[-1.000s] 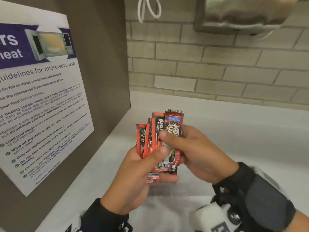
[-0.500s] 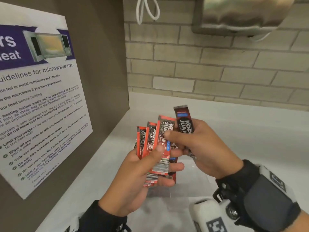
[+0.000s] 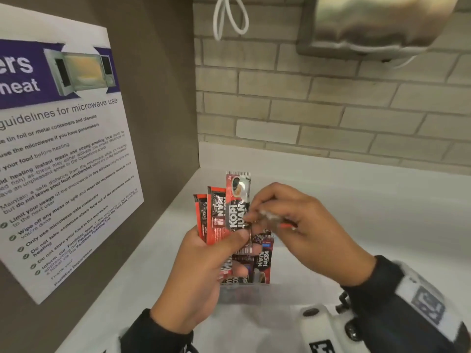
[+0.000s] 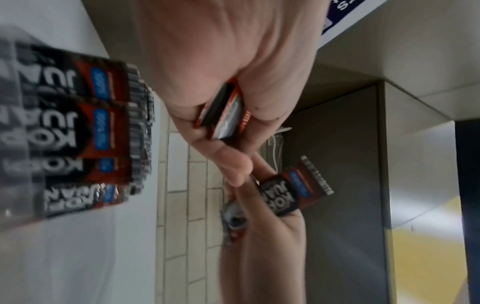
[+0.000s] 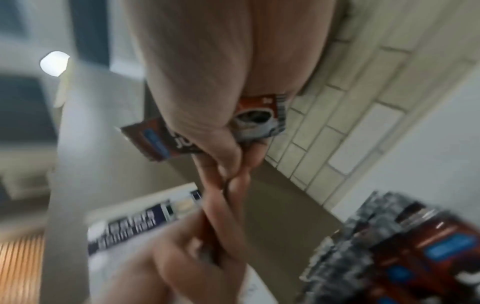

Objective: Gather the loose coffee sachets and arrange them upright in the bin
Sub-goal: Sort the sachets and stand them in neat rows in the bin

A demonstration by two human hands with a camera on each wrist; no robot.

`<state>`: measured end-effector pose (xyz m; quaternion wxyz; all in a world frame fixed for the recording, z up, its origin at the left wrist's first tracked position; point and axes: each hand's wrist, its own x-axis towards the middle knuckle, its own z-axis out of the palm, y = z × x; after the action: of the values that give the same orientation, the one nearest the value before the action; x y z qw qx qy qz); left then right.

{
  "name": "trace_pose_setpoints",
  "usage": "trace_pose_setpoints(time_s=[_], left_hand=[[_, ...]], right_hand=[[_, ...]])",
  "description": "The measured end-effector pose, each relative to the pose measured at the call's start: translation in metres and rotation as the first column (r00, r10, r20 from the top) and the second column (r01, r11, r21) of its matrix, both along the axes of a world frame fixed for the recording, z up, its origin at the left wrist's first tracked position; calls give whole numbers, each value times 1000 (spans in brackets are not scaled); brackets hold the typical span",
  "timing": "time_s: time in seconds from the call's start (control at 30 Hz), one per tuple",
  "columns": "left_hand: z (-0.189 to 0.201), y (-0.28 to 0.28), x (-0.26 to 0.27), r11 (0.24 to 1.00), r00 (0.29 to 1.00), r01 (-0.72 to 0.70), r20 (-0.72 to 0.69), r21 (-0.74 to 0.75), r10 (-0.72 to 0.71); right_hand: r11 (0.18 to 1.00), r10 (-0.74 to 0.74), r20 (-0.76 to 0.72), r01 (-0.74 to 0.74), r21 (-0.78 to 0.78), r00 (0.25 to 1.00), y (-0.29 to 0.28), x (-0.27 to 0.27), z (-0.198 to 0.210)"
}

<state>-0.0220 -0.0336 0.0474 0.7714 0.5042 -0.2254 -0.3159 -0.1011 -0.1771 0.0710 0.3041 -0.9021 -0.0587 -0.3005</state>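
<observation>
My left hand [image 3: 230,244] grips a fan of red and black coffee sachets [image 3: 219,215], standing upright above the white counter. My right hand [image 3: 262,215] is right beside it and pinches one dark sachet [image 4: 293,191], which shows blurred and nearly edge-on in the head view. The same sachet [image 5: 259,117] sticks out on both sides of my right fingers. Just below both hands stands a clear plastic bin [image 3: 244,293] with several dark sachets [image 3: 262,258] upright in it. The left wrist view has those binned sachets [image 4: 85,127] at its left.
A brown side panel with a microwave guidelines poster [image 3: 63,149] closes the left. A brick wall [image 3: 331,110] runs along the back, with a steel dispenser [image 3: 377,24] and a white cable loop [image 3: 229,19] above. The white counter [image 3: 369,212] stretches to the right.
My right hand has pulled one dark sachet away from the fan and turned it sideways, lower than before. The left hand keeps the fan in about the same place.
</observation>
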Motion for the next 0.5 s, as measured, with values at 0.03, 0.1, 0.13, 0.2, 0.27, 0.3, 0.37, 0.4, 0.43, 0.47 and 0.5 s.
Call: trace_pose_setpoints(time_s=[0.03,0.1,0.13,0.2,0.27,0.3,0.37,0.4,0.43,0.47,0.5], left_hand=[[-1,1,2,1000,1000,5,13,26,-6],[-3,3,6,995,997,52,53,87,-57],[-3,5,8,988,991,100,73,121,-109],[-4,6,11,963,969,201,108,182,-222],[-4,9,14,946,956,230,128,227,-263],[-3,10,17,951,961,208,134,229,-243],[0,11,23,976,983,112,122,185,-136],[1,11,27,988,991,48,113,149,-65],[1,10,31,993,994,-14,113,114,1],[2,9,33,994,991,-68,121,83,58],[3,7,33,993,986,-105,138,62,96]], right_hand=[[990,-37,15,35,137,999,0,0,6],[915,-140,89,94,392,986,-1,0,19],[878,-155,81,100,469,985,-3,1,24],[875,-103,-74,126,468,992,-4,4,31],[929,-38,-262,131,346,964,-8,5,30],[943,-38,-317,140,303,948,-10,3,30],[938,-67,-359,181,295,931,-15,-1,24],[924,-58,-384,195,328,922,-15,-4,20],[909,-14,-414,184,375,910,-12,-6,15],[892,70,-443,142,428,894,-7,-7,8],[864,189,-460,76,498,868,0,-8,0]])
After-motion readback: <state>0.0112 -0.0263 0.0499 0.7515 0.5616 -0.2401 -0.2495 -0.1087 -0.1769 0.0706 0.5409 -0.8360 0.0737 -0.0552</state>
